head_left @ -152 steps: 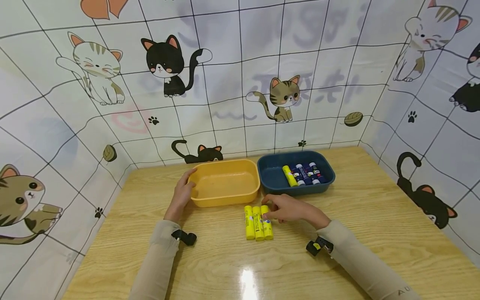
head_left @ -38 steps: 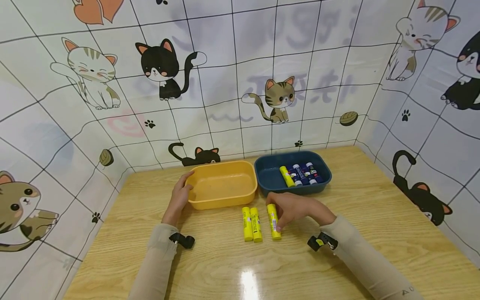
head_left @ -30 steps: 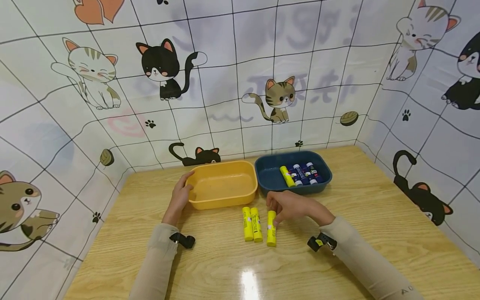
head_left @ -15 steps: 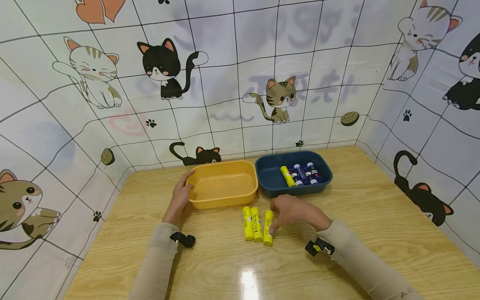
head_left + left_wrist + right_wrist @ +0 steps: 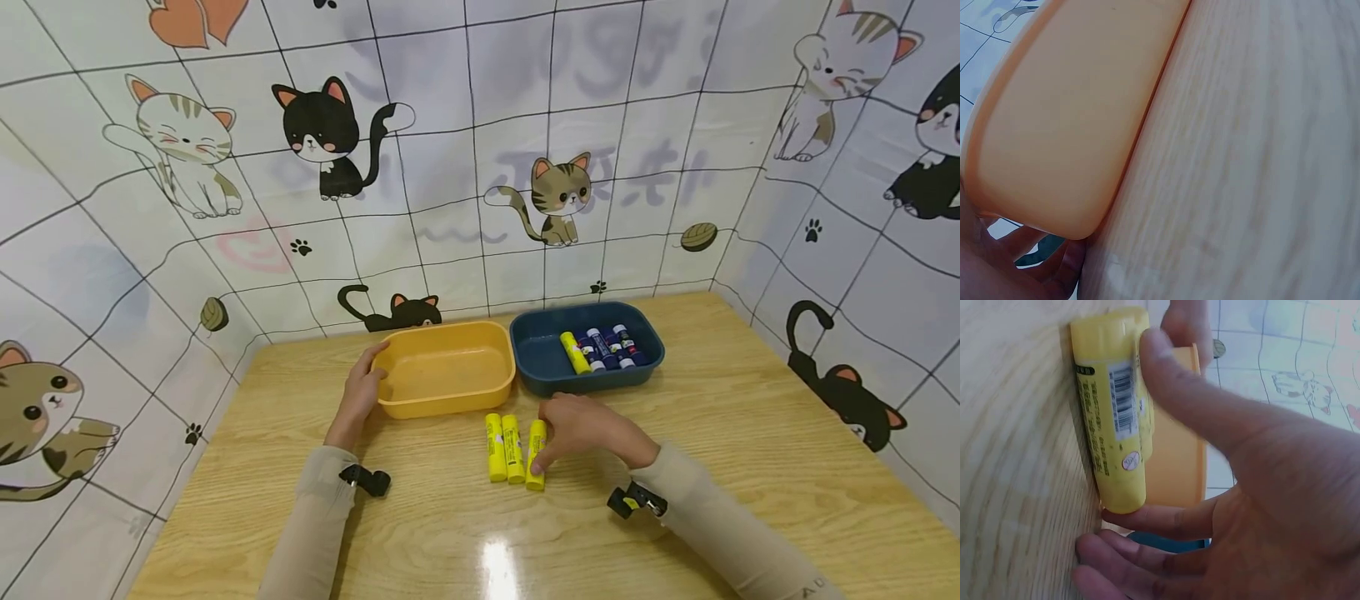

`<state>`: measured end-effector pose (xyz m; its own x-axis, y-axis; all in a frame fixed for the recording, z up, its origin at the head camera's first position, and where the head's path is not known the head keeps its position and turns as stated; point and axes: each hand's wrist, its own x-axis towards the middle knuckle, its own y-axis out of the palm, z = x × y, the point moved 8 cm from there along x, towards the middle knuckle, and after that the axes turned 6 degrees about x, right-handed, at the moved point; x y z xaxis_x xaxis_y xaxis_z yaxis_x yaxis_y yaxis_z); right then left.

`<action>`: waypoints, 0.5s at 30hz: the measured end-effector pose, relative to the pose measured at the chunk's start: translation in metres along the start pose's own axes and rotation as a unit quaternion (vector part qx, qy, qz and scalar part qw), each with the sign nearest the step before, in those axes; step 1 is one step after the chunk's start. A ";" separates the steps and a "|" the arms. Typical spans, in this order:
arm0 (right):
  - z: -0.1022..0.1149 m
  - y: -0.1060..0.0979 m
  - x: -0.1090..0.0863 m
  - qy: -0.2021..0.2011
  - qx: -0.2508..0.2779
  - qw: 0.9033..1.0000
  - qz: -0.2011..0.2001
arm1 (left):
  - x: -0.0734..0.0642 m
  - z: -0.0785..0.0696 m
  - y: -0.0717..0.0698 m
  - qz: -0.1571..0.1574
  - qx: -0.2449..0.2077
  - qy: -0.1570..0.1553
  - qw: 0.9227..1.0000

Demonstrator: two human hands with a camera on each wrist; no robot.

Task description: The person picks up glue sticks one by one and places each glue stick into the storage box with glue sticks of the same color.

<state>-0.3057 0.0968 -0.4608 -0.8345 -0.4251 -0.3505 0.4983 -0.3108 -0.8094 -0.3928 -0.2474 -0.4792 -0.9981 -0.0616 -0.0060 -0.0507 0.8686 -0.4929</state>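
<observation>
My left hand [image 5: 363,390] grips the left end of a yellow plastic basket [image 5: 450,408], thumb over the rim and fingers outside. My right hand [image 5: 585,427] holds a yellow glue stick [image 5: 536,454] lengthwise on the table. In the right wrist view, the thumb is on the stick's near end and the index finger at its other end; a barcode label [image 5: 1122,400] faces that camera. Just left of it, two more yellow glue sticks [image 5: 496,448] lie side by side, a narrow gap between them and the held one.
A dark blue basket [image 5: 536,379] touches the yellow basket's right end. It contains one yellow glue stick [image 5: 575,353] and several dark blue ones with white caps [image 5: 600,343]. A cat-print cloth wall [image 5: 450,208] rises behind the wooden table [image 5: 420,533].
The glue stick under my right hand has slid left and slightly toward me, nearer the other two; earlier it stood wider apart. My left hand keeps its hold on the yellow basket.
</observation>
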 end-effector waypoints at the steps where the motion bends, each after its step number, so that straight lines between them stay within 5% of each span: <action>1: 0.001 0.000 0.000 0.001 -0.003 1.000 -0.003 | 0.000 0.000 0.000 0.000 0.001 -0.001 1.000; 15: 0.006 -0.004 -0.004 0.006 0.075 0.997 -0.025 | 0.002 0.001 0.000 0.001 0.001 0.004 1.000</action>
<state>-0.3031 0.0947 -0.4530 -0.8612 -0.3961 -0.3186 0.4856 -0.4558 -0.7459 -0.3943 -0.2481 -0.4801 -0.9985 -0.0553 0.0004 -0.0483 0.8680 -0.4942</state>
